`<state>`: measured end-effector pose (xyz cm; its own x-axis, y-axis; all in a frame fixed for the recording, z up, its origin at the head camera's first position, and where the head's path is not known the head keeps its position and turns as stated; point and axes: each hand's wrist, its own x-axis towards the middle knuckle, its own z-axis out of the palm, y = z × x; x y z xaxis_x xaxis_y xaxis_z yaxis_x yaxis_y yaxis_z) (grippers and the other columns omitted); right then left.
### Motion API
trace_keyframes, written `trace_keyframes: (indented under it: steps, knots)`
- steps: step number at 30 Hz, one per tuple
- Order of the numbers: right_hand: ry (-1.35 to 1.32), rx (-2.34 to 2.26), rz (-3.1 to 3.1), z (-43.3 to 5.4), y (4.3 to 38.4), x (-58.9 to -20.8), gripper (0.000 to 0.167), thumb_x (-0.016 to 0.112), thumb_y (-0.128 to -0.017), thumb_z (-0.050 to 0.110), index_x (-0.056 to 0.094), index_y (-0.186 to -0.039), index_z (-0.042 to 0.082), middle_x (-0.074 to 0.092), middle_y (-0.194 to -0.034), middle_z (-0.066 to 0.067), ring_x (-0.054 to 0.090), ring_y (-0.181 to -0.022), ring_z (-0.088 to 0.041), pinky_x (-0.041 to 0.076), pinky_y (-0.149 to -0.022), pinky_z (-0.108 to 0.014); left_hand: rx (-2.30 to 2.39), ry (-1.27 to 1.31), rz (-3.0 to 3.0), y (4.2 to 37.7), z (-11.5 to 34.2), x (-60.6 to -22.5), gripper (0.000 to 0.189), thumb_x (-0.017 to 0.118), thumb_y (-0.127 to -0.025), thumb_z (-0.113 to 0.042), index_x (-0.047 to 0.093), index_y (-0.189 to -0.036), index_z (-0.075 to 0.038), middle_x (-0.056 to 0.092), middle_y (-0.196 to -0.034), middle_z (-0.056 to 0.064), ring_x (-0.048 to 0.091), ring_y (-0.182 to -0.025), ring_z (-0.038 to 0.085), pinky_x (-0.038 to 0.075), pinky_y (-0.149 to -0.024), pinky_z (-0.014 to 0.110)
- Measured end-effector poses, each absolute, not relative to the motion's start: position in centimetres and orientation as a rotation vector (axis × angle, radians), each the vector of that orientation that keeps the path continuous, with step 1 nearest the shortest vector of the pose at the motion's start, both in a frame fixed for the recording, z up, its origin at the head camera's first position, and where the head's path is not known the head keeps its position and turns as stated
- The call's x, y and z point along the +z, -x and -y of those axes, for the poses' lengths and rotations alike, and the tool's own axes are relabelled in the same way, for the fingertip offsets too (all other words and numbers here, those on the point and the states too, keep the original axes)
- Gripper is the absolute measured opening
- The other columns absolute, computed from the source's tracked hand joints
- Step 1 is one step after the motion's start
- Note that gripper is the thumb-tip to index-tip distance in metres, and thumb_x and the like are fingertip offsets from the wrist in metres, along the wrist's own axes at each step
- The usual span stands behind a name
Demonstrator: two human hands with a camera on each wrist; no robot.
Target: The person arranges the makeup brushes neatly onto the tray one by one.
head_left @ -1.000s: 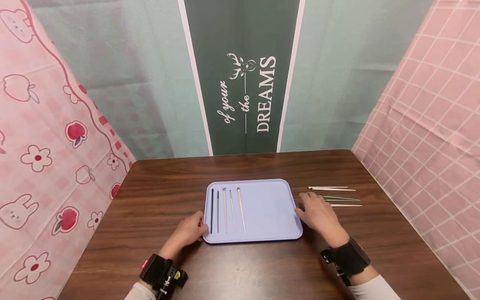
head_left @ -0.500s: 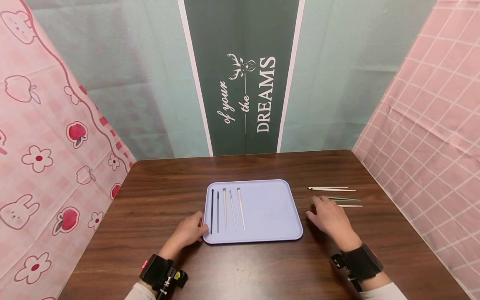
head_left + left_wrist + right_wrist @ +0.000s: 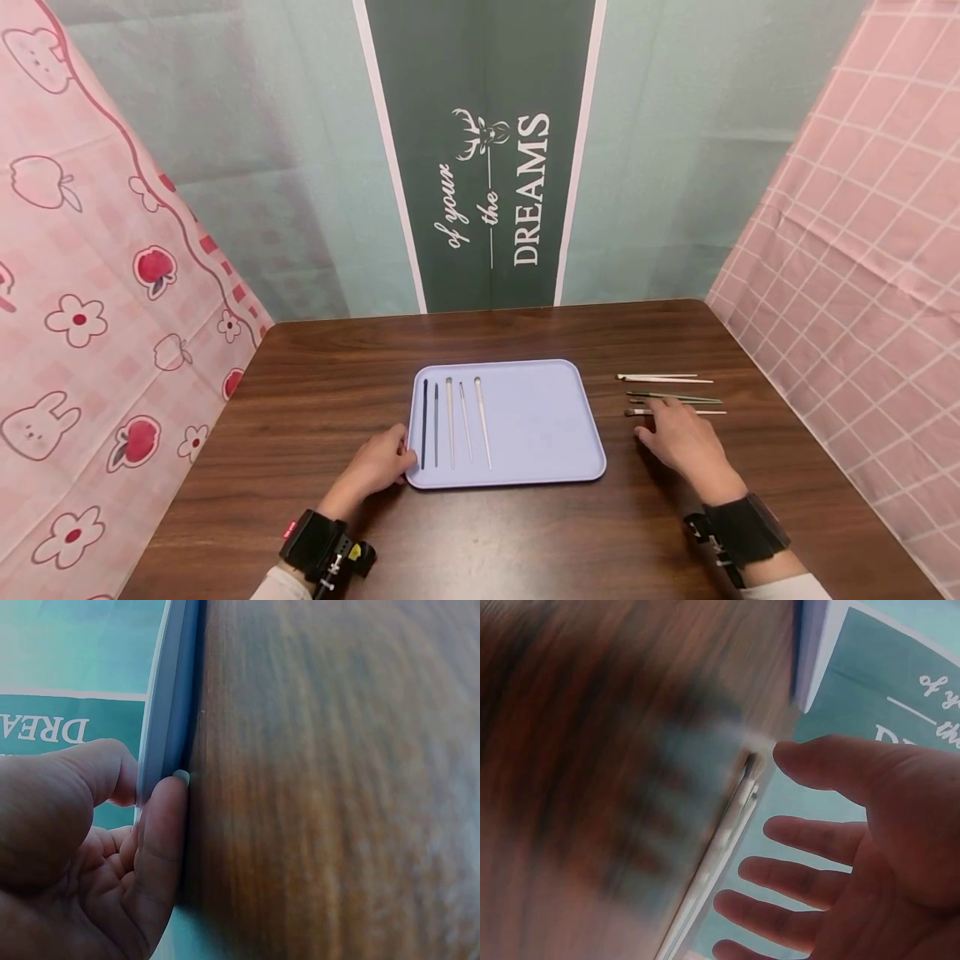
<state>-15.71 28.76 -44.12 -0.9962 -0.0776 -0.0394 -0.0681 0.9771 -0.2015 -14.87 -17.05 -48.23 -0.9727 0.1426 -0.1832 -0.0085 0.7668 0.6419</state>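
Observation:
At the near left corner of a lavender tray (image 3: 540,425), my left hand (image 3: 378,458) pinches the rim; the left wrist view shows thumb and finger on either side of the tray edge (image 3: 166,697). Several slim makeup brushes, among them a pale one (image 3: 483,425), lie side by side in the tray's left half. My right hand (image 3: 684,437) hovers over more brushes right of the tray, its fingers spread and holding nothing in the right wrist view. A white-handled brush (image 3: 708,412) and green brushes (image 3: 693,398) lie partly under its fingers.
Farther back on the right, white brushes (image 3: 667,380) lie together on the brown wooden table (image 3: 480,542). Hanging cloths surround the table: a green one with lettering (image 3: 487,283) behind, a pink printed one (image 3: 135,442) at left and a pink checked one (image 3: 847,333) at right.
My right hand has moved rightward from the tray's right edge to the brushes, uncovering the head of the front brush. My left hand and the tray have stayed put.

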Motion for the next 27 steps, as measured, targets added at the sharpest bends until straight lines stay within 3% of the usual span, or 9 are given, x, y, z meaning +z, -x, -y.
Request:
trace_keyframes:
  steps: [12,27]
  knots:
    - [0.114,-0.321,-3.073,-31.1,16.0,-44.6,0.05,0.069,-0.091,0.021,0.056,-0.127,-0.012,0.051,-0.128,-0.04,0.051,-0.116,-0.059,0.046,-0.088,-0.068,0.992,-0.103,-2.737,14.9,17.0,-48.2,0.014,0.064,-0.086,-0.009,0.05,-0.086,-0.01,0.055,-0.069,0.002,0.063,-0.056,0.012,0.048,-0.054,0.029]
    - [0.135,-0.265,-3.084,-32.8,16.5,-45.1,0.046,0.071,-0.089,0.02,0.06,-0.122,-0.01,0.056,-0.117,-0.035,0.055,-0.108,-0.058,0.047,-0.084,-0.067,1.004,-0.09,-2.719,14.9,17.0,-48.3,0.014,0.064,-0.088,-0.011,0.05,-0.086,-0.009,0.054,-0.071,0.004,0.061,-0.058,0.013,0.049,-0.053,0.029]
